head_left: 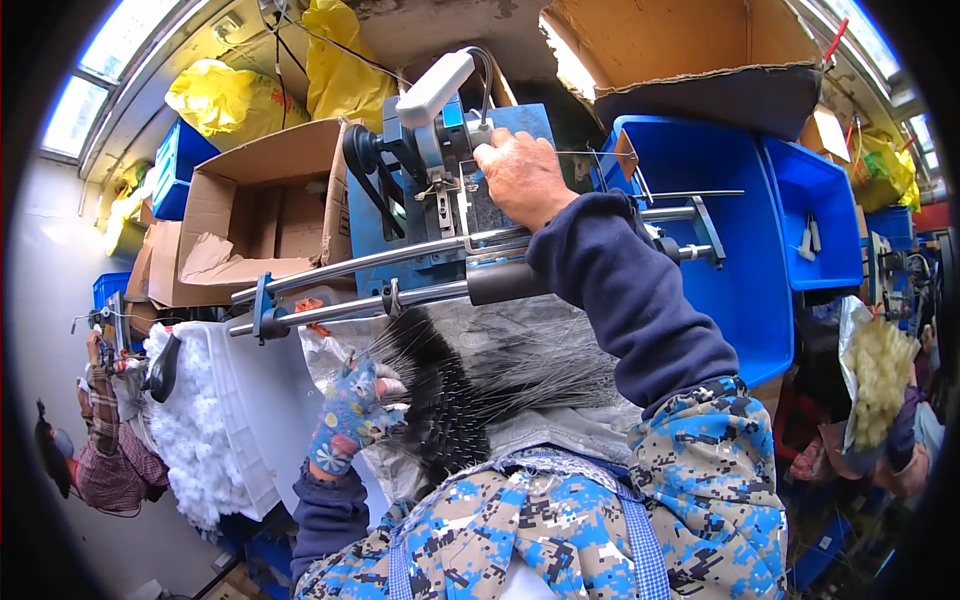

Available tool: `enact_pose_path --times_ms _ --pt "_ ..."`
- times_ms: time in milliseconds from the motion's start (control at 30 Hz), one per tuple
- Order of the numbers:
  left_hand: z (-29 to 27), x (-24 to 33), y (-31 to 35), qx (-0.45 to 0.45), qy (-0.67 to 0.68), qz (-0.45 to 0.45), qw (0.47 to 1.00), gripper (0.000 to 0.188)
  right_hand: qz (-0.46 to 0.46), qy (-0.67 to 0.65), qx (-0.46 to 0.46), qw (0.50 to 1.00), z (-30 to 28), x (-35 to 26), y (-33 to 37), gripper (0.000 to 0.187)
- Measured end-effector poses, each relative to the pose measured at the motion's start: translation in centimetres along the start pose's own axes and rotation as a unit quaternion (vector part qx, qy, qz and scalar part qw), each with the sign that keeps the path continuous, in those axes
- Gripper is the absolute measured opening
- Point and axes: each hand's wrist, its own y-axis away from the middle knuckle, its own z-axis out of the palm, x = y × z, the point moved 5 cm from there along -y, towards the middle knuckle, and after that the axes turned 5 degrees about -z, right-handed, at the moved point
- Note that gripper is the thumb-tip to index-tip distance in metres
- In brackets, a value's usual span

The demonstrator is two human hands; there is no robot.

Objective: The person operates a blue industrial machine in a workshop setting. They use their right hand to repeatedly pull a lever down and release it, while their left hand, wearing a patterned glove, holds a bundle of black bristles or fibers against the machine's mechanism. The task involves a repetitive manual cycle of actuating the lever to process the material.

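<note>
Well, a blue bin (836, 185) holds white tools (811, 236); right hand (522, 178) bends over the machine (432, 145), left hand (358, 402) curls by black bristles (432, 385), grips unclear.

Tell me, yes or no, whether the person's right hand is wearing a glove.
No, the right hand shows bare skin down to the dark blue sleeve.

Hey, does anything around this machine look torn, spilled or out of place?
Yes: the cardboard box left of the machine has a torn flap, and the big box at upper right has a ragged, uneven edge. The thin wire-like strands splay untidily, though that may be normal.
</note>
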Motion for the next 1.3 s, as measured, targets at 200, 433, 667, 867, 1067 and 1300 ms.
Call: enact_pose_path --times_ms 200,433,667,867,1067,1300 --pt "1.1 -0.7 0.0 -0.035 0.113 -0.041 0.992 0.023 0.049 -0.074 -0.044 0.995 0.5 0.9 -0.6 0.016" --pt "0.2 -0.1 0.5 -0.015 -0.025 0.015 0.999 0.024 0.047 0.031 0.018 0.998 -2.1 1.2 3.0 0.038" --pt "0.1 1.2 -0.9 0.029 -0.017 0.038 0.999 0.026 0.070 -0.003 -0.025 0.997 -2.1 -0.1 4.5 0.060" --pt "-1.1 1.7 0.1 0.124 -0.040 0.025 0.991 0.026 0.052 -0.007 -0.002 0.999 -1.2 -2.9 3.0 0.058" --pt "-2.9 4.6 -0.6 0.169 0.047 0.010 0.985 0.025 0.039 -0.075 0.003 0.996 0.2 -5.2 1.9 0.059" --pt "-3.5 3.2 1.6 0.262 0.250 -0.025 0.932 0.015 0.033 -0.008 -0.095 0.995 -2.5 -0.3 4.3 0.047"
